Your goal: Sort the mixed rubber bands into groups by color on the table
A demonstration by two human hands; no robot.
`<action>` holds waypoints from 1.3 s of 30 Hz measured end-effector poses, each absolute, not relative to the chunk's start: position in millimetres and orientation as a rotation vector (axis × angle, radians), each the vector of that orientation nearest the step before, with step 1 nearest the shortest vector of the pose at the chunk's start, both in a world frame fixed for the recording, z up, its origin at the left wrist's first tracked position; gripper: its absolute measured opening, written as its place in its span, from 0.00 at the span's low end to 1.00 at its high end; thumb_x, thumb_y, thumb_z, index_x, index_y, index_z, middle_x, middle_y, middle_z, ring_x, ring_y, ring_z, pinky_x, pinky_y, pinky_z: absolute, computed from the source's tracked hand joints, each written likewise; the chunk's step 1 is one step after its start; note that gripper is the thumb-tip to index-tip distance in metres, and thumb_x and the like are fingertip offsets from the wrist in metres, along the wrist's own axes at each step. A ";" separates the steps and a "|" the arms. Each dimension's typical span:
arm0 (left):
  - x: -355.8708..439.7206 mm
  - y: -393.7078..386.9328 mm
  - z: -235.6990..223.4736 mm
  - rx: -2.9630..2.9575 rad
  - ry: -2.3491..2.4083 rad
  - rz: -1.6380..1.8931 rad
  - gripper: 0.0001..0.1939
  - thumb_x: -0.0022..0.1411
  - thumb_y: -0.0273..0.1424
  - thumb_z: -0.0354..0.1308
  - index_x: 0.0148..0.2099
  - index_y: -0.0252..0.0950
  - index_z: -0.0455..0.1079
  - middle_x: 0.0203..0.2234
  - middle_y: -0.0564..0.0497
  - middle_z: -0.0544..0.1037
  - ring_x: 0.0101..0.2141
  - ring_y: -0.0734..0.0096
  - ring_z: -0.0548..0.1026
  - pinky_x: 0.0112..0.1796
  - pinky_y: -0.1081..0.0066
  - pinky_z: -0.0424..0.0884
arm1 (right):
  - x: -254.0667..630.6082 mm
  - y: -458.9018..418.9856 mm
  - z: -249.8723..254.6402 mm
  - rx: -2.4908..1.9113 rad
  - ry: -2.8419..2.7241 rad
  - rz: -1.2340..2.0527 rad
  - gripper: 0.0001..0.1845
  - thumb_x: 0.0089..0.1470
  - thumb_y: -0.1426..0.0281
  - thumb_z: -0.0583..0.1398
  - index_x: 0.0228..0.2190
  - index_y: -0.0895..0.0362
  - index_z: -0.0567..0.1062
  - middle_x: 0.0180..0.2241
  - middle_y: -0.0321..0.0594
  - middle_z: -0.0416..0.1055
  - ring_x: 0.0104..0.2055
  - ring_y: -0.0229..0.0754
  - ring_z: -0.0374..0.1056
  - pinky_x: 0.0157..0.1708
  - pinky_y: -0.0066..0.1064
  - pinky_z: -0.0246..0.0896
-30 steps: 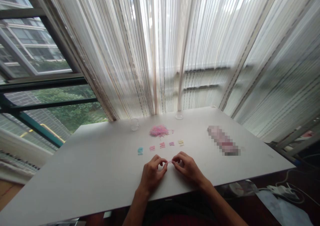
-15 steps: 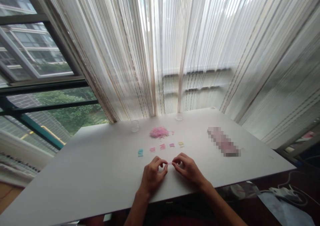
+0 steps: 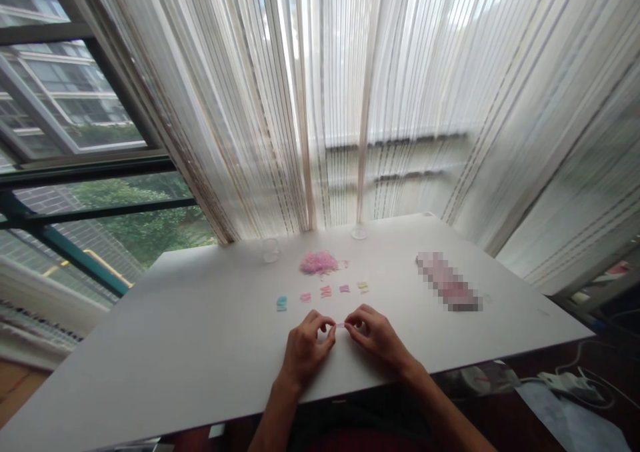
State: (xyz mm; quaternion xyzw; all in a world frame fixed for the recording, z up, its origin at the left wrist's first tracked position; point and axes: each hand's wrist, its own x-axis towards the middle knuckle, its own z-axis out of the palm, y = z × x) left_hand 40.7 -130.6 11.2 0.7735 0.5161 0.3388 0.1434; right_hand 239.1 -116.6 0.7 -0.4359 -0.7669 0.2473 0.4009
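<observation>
My left hand (image 3: 311,344) and my right hand (image 3: 376,337) face each other low over the table, each with thumb and forefinger pinched. Between their fingertips stretches a thin pale pink rubber band (image 3: 341,325), one end in each hand. Just beyond the hands lies a row of small sorted groups of bands: a teal group (image 3: 282,303), a pink group (image 3: 305,298), a coral one (image 3: 326,292), a purple one (image 3: 344,289) and a yellow one (image 3: 363,286). Behind them is a loose heap of mostly pink bands (image 3: 319,263).
A clear plastic jar (image 3: 271,251) and a clear round lid (image 3: 359,233) stand near the back edge of the white table (image 3: 200,345). On the right lies a pixelated pinkish long object (image 3: 447,283). A fringed curtain (image 3: 340,105) hangs behind the table.
Both hands keep almost the same place and pinch. The band between them looks a little tauter; the camera view has shifted slightly.
</observation>
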 end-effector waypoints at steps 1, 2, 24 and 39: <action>41.1 -130.7 10.4 2.232 1.492 0.978 0.06 0.63 0.31 0.56 0.39 0.40 0.75 0.29 0.53 0.73 0.25 0.75 0.70 0.29 0.75 0.66 | 239.0 -116.5 0.3 -1.100 -1.940 0.625 0.05 0.59 0.70 0.59 0.33 0.55 0.76 0.32 0.38 0.71 0.33 0.39 0.68 0.35 0.31 0.66; 41.2 -130.7 9.8 2.232 1.496 0.979 0.06 0.63 0.31 0.56 0.39 0.40 0.75 0.29 0.53 0.73 0.25 0.75 0.70 0.29 0.75 0.66 | 239.0 -116.4 -0.1 -1.100 -1.941 0.625 0.05 0.59 0.70 0.59 0.33 0.55 0.77 0.32 0.39 0.71 0.33 0.39 0.69 0.35 0.31 0.66; -19.1 -91.6 22.3 2.352 1.947 0.673 0.07 0.65 0.30 0.57 0.43 0.41 0.76 0.33 0.54 0.75 0.29 0.74 0.73 0.30 0.76 0.63 | 238.2 -118.3 4.0 -1.132 -1.947 0.658 0.08 0.61 0.69 0.58 0.33 0.55 0.77 0.32 0.40 0.72 0.34 0.40 0.69 0.37 0.32 0.67; -17.1 -66.1 63.4 2.387 1.839 0.770 0.09 0.64 0.34 0.57 0.42 0.41 0.78 0.33 0.52 0.81 0.31 0.71 0.76 0.34 0.74 0.67 | 238.3 -117.9 2.2 -1.109 -1.957 0.641 0.08 0.61 0.70 0.58 0.33 0.56 0.77 0.32 0.40 0.71 0.34 0.39 0.68 0.38 0.32 0.66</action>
